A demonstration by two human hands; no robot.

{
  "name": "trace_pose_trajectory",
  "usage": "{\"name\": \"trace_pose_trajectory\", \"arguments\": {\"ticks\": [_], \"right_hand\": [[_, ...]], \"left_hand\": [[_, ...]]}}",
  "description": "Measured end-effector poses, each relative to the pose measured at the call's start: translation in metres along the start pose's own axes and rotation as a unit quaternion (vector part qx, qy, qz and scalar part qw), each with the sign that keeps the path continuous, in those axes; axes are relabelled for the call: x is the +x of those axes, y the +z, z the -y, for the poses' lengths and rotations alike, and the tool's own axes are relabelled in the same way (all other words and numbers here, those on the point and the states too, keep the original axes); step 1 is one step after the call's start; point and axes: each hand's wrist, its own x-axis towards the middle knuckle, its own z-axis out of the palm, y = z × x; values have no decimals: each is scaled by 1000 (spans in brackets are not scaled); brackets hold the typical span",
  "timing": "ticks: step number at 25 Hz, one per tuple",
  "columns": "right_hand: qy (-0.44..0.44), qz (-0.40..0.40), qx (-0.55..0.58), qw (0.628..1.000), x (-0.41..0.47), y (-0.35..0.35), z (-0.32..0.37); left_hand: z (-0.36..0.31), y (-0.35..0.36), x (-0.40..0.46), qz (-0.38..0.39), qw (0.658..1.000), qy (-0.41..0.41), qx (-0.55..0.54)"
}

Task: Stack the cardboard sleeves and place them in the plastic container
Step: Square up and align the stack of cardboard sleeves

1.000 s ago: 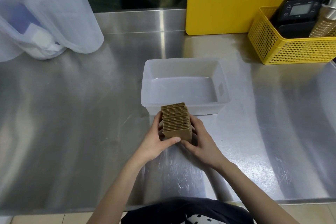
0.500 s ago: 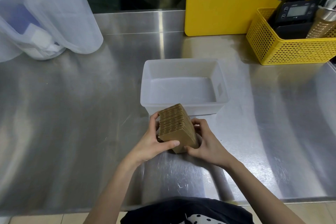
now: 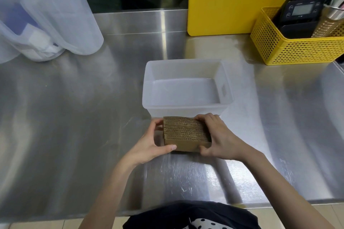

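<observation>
A stack of brown cardboard sleeves (image 3: 184, 132) stands on edge on the steel counter, its corrugated edges facing up and its long side running left to right. My left hand (image 3: 150, 145) grips its left end, thumb across the front face. My right hand (image 3: 217, 137) clasps the right end, fingers over the top. Just beyond the stack sits the translucent plastic container (image 3: 226, 87), with nothing inside it.
A yellow mesh basket (image 3: 297, 48) holding a black scale and metal tools stands at the back right. A yellow board (image 3: 227, 0) leans at the back. Clear plastic jugs (image 3: 54, 15) stand at the back left. The counter's front edge (image 3: 167, 210) is near my body.
Both hands have turned the stack about a quarter turn, from pointing away from me to lying crosswise in front of the container.
</observation>
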Motion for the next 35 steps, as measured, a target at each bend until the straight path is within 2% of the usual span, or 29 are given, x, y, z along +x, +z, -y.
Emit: {"name": "trace_pose_trajectory", "arguments": {"ticks": [3,8,15,18,24,35], "right_hand": [[6,7,-16,1000,2,3,-3],[41,15,112,993,-3,19,-9],[98,32,229,968,-14,19,-24],[117,43,225,966,-18,17,-27],[129,18,172,977,-23,15,-31],[111,-49,200,972,-12,16,-25]], "left_hand": [[5,5,2,-30,997,-20,72],[17,9,4,-52,990,-54,119],[19,7,5,-29,987,-27,154],[19,6,5,-21,986,-30,161],[16,0,-1,0,987,-2,158],[6,-3,0,-65,986,16,153]]}}
